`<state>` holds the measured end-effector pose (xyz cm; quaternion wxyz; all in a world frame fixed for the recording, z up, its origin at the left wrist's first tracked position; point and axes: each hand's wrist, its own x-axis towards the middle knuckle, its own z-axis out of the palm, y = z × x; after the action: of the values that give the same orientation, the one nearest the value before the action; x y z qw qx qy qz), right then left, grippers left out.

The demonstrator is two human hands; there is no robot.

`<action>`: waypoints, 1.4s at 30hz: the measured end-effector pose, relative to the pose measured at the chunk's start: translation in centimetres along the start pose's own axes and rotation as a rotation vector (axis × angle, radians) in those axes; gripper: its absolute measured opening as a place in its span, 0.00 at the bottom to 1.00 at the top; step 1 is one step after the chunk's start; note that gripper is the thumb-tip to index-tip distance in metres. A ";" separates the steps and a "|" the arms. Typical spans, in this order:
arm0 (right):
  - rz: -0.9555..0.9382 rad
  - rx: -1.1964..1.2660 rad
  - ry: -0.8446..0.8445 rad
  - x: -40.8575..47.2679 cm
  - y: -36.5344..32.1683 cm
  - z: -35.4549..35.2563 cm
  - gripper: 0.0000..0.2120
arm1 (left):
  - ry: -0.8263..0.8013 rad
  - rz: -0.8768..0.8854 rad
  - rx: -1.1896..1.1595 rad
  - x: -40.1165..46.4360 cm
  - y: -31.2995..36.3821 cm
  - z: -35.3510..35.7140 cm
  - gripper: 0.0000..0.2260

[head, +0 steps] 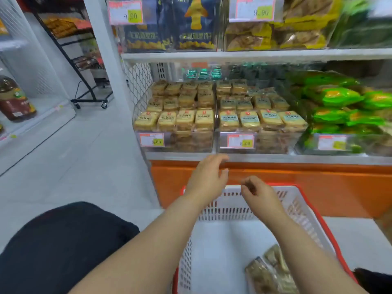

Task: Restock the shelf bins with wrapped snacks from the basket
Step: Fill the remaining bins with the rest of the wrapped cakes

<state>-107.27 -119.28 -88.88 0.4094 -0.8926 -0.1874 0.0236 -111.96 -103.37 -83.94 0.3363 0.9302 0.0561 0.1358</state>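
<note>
Two bare hands hover over the white basket (297,211) with its red rim, and neither holds anything. On the left hand (206,181) the grip is released, fingers relaxed and slightly spread just below the shelf edge (275,159). On the right hand (259,197) the fingertips are curled together, clenched on nothing that shows. Below and behind the right grip, in the near corner of the basket, lie a few wrapped snacks (269,272) in clear film. Straight above the left grip stands a clear shelf bin (176,115) packed with rows of yellow wrapped snacks, its price tag (151,140) reading 8.00. Above the right grip the next bin (258,117) holds similar packs with bluish labels, also tagged 8.00. Further right sit green packets (339,102). The pack lettering is too blurred to read.
</note>
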 end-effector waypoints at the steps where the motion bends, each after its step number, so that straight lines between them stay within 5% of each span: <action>1: 0.073 -0.022 -0.036 -1.1 1.8 0.4 0.05 | -0.061 -0.030 -0.007 -1.4 -0.3 2.1 0.15; 9: 0.504 -0.234 -0.497 -6.1 12.8 2.4 0.03 | -0.433 -0.232 -0.091 -9.6 -2.7 13.6 0.16; 13: 0.529 -0.430 -0.746 -6.1 15.4 4.2 0.10 | -0.575 -0.226 0.040 -9.7 -4.5 15.5 0.17; 16: 0.548 -0.544 -0.915 -5.9 15.8 5.9 0.06 | -0.679 -0.266 0.122 -9.5 -6.4 16.5 0.17; 20: 0.664 -0.675 -1.123 -5.9 16.4 8.0 0.37 | -0.794 -0.295 0.195 -9.6 -8.1 17.6 0.18; 24: 0.686 -0.609 -1.263 -6.1 16.8 8.5 0.21 | -0.828 -0.354 0.159 -9.3 -8.9 18.2 0.18; 26: 0.676 -0.496 -1.181 -5.8 17.2 8.2 0.18 | -0.802 -0.411 0.083 -9.0 -9.1 18.1 0.18; 32: 1.005 0.434 -0.701 -4.6 17.5 7.1 0.27 | -0.732 -0.677 -0.369 -7.7 -8.5 16.9 0.20; 36: 0.928 0.572 -0.777 -4.2 15.6 6.3 0.36 | -0.732 -0.734 -0.535 -7.6 -7.6 16.2 0.16; 42: 0.798 0.579 -0.694 -3.3 13.2 4.5 0.34 | -0.483 -0.773 -0.644 -6.7 -6.9 14.6 0.10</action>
<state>-107.07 -125.09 -101.98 0.5103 -0.6865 0.0533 0.5152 -114.22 -108.34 -100.56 0.6322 0.6969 0.2702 -0.2043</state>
